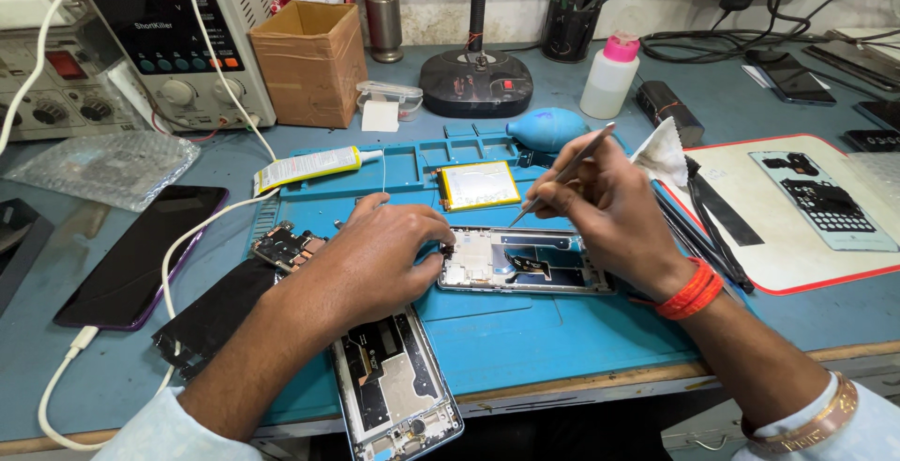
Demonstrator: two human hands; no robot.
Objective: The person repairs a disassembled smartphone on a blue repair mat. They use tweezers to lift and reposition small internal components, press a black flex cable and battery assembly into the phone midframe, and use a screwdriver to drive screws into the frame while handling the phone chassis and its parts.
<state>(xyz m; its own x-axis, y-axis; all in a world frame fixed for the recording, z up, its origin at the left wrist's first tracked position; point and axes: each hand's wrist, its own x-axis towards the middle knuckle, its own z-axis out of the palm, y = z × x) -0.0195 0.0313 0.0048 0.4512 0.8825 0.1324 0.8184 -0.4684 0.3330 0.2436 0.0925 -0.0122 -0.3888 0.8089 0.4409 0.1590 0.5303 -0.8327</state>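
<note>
Phone frame (525,262) was pinned at its edge by closed left fingers (427,236); tweezers (562,172) were pinched above it in right fingers (562,197). Judged light, stiff, fragile inside; best held by rims.

Tweezers tip (517,220) hidden behind right hand (614,222); second phone frame (398,391) cut by bottom edge

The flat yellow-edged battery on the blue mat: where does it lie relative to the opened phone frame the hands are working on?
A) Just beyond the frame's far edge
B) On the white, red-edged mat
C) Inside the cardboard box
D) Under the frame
A: the battery lies flat on the blue mat, just past the far edge of the phone frame.
</note>
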